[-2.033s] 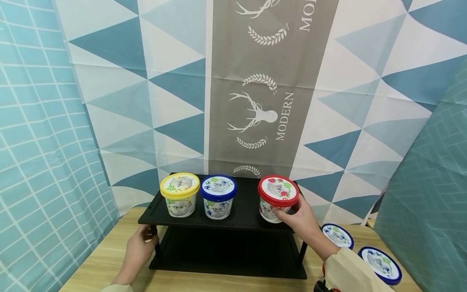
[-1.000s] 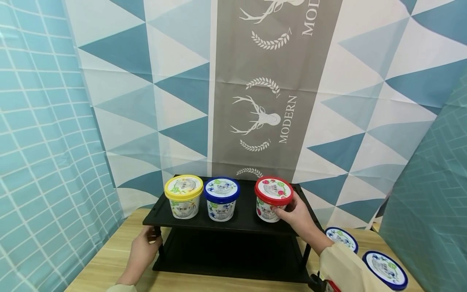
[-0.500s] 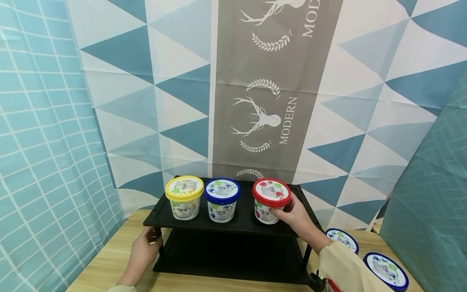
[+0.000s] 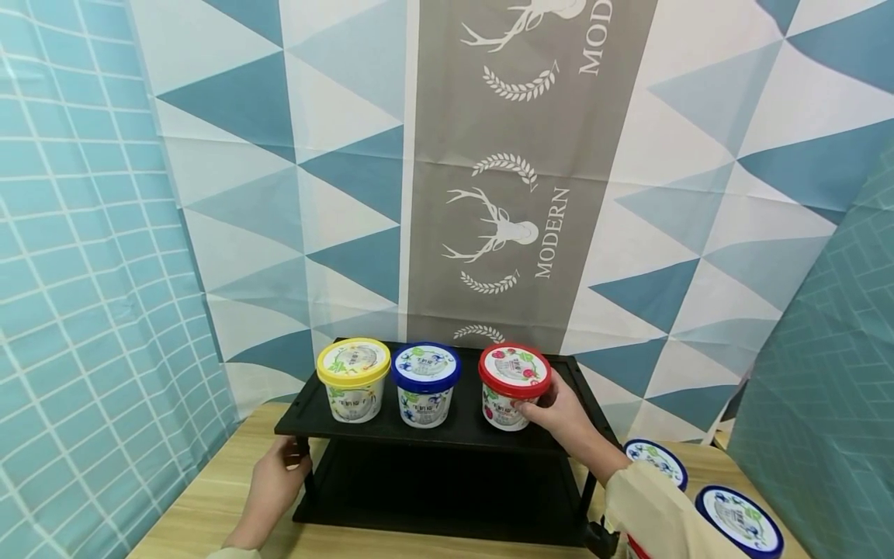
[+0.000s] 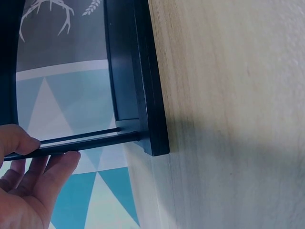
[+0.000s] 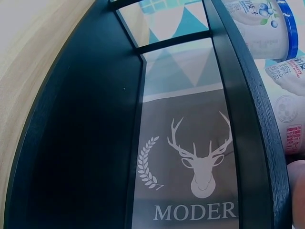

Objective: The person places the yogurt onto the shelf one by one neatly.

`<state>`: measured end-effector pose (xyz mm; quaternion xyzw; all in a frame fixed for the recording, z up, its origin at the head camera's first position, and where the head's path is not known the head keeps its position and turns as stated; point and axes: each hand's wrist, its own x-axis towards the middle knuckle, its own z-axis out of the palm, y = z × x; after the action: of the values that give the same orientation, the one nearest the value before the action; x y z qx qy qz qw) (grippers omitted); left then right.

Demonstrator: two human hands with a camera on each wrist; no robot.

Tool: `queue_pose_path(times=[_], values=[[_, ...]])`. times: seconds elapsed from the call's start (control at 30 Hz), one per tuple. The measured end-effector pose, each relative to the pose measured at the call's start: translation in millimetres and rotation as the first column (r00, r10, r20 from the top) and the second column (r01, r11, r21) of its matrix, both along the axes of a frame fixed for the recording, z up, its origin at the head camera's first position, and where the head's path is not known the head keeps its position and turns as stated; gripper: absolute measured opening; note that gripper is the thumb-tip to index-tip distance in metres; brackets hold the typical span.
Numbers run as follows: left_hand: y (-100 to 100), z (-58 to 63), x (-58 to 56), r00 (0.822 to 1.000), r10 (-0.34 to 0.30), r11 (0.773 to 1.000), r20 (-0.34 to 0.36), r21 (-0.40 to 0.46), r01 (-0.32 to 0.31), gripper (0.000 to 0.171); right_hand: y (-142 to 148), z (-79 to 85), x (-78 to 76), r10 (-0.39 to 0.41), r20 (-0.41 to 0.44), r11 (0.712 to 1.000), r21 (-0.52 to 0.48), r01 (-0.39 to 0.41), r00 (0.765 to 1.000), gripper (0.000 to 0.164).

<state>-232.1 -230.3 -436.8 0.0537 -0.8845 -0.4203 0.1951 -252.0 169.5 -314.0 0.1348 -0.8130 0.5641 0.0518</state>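
Note:
A black two-tier rack [image 4: 447,435] stands on the wooden table. My left hand [image 4: 272,481] grips its front left post [image 5: 90,143] between thumb and fingers. On the top shelf, my right hand [image 4: 559,415] holds a red-lidded tub [image 4: 515,380] from its right side, thumb in front and the far fingers hidden behind it. Left of it on that shelf sit a blue-lidded tub [image 4: 425,384] and a yellow-lidded tub [image 4: 354,380], close together. A gap separates the red-lidded tub from the blue one. The right wrist view catches only an edge of the right hand.
Two more blue-lidded tubs stand on the table to the right of the rack, one farther back [image 4: 656,460] and one nearer [image 4: 740,519]. Part of something red shows by the right sleeve [image 4: 663,505]. A patterned cloth backdrop [image 4: 489,194] hangs behind the rack.
My right hand has brought the red-lidded tub leftward along the top shelf, nearer the blue-lidded one. The left hand has kept its grip on the post. The head view has shifted slightly.

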Motion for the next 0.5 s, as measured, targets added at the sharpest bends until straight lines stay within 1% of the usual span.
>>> queue_pose_path(times=[0.13,0.5], values=[[0.1,-0.1,-0.8,1.000,0.003,1.000,0.001,0.000,-0.003,0.036,-1.5,-0.4,-1.1,0.016,-0.002,1.000,-0.004,-0.016,1.000,0.065],[0.1,0.3,-1.4,1.000,0.006,1.000,-0.007,-0.007,-0.006,0.037,-6.6,-0.9,-5.2,0.014,0.006,1.000,-0.020,-0.013,1.000,0.065]])
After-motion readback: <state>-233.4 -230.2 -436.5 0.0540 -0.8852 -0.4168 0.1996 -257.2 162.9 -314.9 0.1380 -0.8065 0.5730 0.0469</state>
